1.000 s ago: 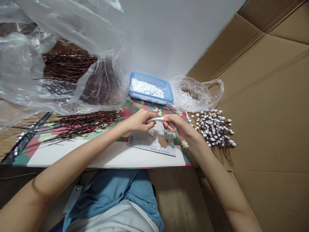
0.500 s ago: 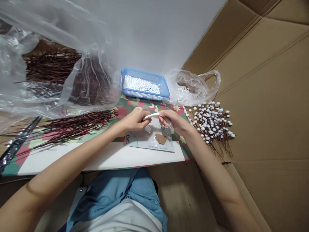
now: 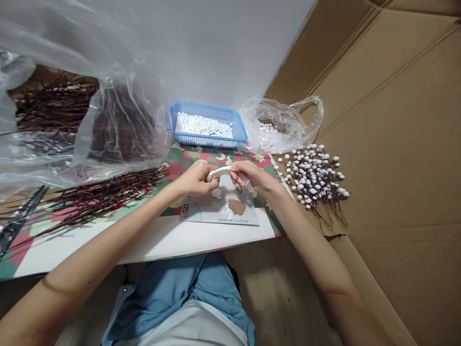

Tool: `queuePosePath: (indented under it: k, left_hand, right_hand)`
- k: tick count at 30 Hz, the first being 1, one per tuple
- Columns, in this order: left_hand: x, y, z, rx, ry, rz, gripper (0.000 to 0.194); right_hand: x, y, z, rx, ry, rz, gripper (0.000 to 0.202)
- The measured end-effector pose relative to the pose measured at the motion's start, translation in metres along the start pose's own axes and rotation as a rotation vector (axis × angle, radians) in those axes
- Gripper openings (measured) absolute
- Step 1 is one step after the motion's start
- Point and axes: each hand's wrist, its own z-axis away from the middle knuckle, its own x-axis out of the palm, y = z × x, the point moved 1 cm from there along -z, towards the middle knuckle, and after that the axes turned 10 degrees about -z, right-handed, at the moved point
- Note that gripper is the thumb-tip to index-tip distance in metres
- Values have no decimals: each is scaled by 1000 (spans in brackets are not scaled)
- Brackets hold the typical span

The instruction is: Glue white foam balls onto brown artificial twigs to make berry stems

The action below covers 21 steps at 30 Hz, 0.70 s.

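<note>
Between my two hands a white, soft-looking strip [image 3: 220,170] bends in a shallow arch. My left hand [image 3: 199,179] is closed round its left end, and my right hand [image 3: 250,174] pinches its right end, with a bit of white hanging below those fingers. Exactly what the strip is made of I cannot tell. Under the hands lies a printed card [image 3: 201,214] lettered "DIY HOT MELT GLUE GUN". On the card are a brown piece [image 3: 236,206] with white stuff round its edge and a small white scrap [image 3: 216,193].
A blue basket [image 3: 209,140] of small white balls stands at the back, beside a clear plastic bag [image 3: 277,139]. White-tipped stems [image 3: 313,178] lie at right near cardboard [image 3: 396,144]. Bare brown twigs [image 3: 104,197] lie at left, below a large plastic bag [image 3: 133,120] of more twigs.
The white strip is bent into a more marked arch, still held at both ends. The whole view has shifted slightly, so most things appear a little farther left.
</note>
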Motion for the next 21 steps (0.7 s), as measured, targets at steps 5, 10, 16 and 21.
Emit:
queuePosePath:
  k: [5,10,16,21]
  left_hand:
    - [1,-5,0,-12,3,-24,17]
    - [-12,-4,9,25,5,-145,38]
    - [-35,-2,19,-83,145,-247,47]
    - [-42,4,21,-19,341,-171,35]
  right_hand:
    - [-1,1,-2,6,-30,20,37]
    - [2,-8,-1,17,-59,25,39]
    - [4,-19,1,-2,-31,-4,41]
    - [8,-29,3,32,-49,3,40]
